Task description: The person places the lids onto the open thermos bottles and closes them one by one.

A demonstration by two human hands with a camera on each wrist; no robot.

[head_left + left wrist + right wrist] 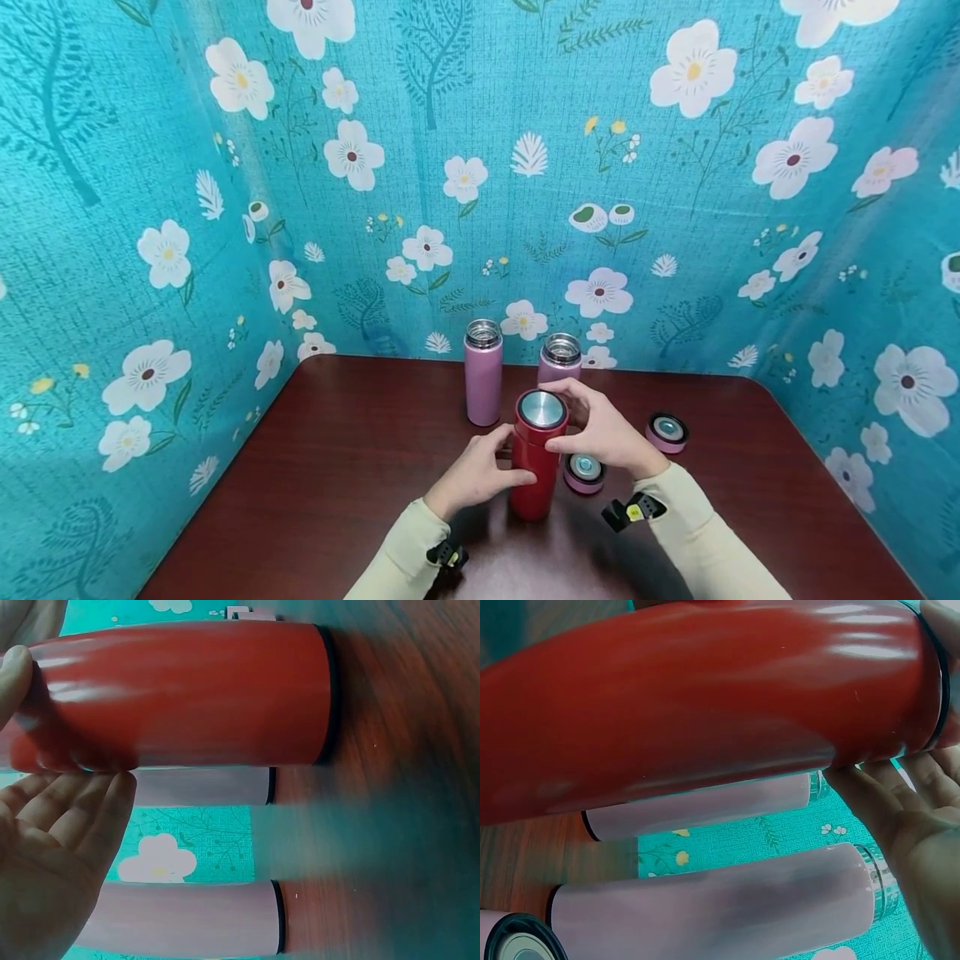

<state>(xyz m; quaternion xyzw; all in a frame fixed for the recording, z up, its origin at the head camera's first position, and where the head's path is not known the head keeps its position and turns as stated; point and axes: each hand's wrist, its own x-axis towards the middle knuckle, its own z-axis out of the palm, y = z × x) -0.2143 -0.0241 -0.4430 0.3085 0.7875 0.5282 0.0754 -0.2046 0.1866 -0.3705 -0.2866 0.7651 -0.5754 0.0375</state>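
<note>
A red thermos [532,479] with a silver-topped lid [542,410] stands upright near the middle of the table. My left hand [476,473] holds its body from the left, thumb in front and fingers round the far side. Higher up, my right hand [603,429] grips the thermos around the lid, thumb and fingers on opposite sides. The left wrist view shows the red body [225,694] down to its black base. In the right wrist view a dark seam rings the red thermos [705,705] beside the right fingers.
Two lidless pink thermoses [483,383] [559,360] stand behind, the right one partly hidden by the right hand. Two pink-rimmed lids [584,473] [667,432] lie upside down to the right. A flowered teal cloth [465,250] hangs round the dark wooden table [360,467].
</note>
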